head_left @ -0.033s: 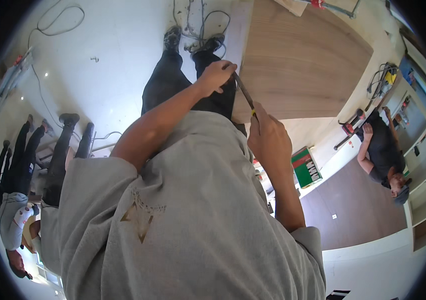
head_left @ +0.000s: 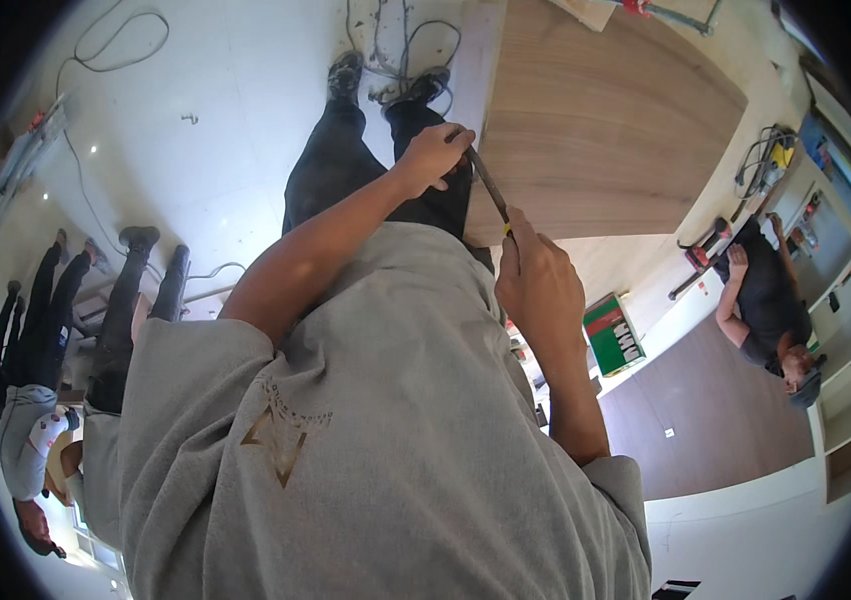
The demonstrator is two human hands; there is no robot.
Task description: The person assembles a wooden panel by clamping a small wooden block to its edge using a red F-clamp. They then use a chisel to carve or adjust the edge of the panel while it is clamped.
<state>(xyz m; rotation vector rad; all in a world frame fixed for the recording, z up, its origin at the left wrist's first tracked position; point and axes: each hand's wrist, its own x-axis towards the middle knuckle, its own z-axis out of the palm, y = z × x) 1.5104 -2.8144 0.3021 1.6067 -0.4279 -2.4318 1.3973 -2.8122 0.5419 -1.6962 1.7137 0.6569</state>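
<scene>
A narrow dark file [head_left: 489,183] with a touch of yellow by its handle slants between my two hands, beside the near left edge of a wood-grain panel [head_left: 606,130]. My left hand [head_left: 432,157] pinches its far end. Lower and to the right, my right hand [head_left: 543,285] is closed around the handle, which is mostly hidden by the fingers. Whether the file touches the panel's edge, I cannot tell.
Cables [head_left: 406,60] lie around my shoes, and another cable [head_left: 151,35] loops at upper left. A green box [head_left: 614,335], a red-and-black power tool [head_left: 698,258] and a yellow corded tool [head_left: 778,152] lie to the right, near a co-worker [head_left: 771,290]. Other people [head_left: 31,430] stand at left.
The fingers of my right hand have shifted slightly up along the file's handle. My left hand stays at the far end, almost unmoved.
</scene>
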